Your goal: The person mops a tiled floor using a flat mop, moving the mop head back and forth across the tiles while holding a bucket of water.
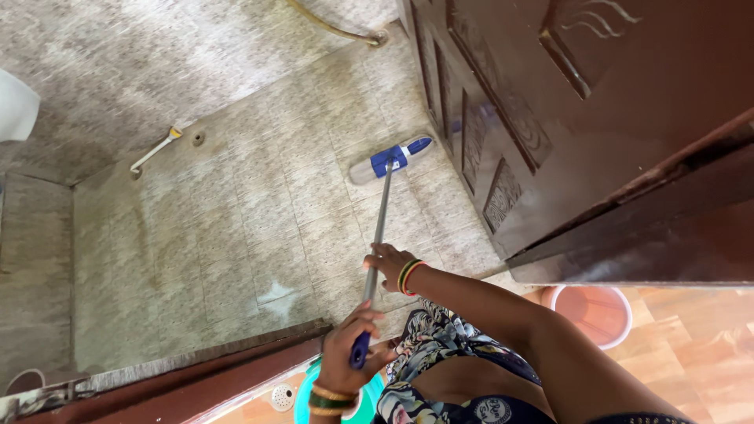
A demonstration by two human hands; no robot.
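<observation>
From the head camera, looking straight down: both hands are on the flat mop, and its long metal handle runs away from the person, up and slightly to the right, from the doorway out over the tiled bathroom floor. The left hand sits lowest, fingers curled tight around the blue grip at the very end of the handle, bangles at the wrist. The right hand is further up the shaft, fingers wrapped closed around the metal, so it is the hand nearer the mop head. That head, a pale pad with a blue bracket, lies flat on the tiles well ahead of both hands, just beside the foot of the dark wooden door, its long side set crosswise to the handle. Off to the left a white sprayer lies along the wall base. By the person's right side stands a pink bucket, and a green bucket peeks from beneath the left hand.
</observation>
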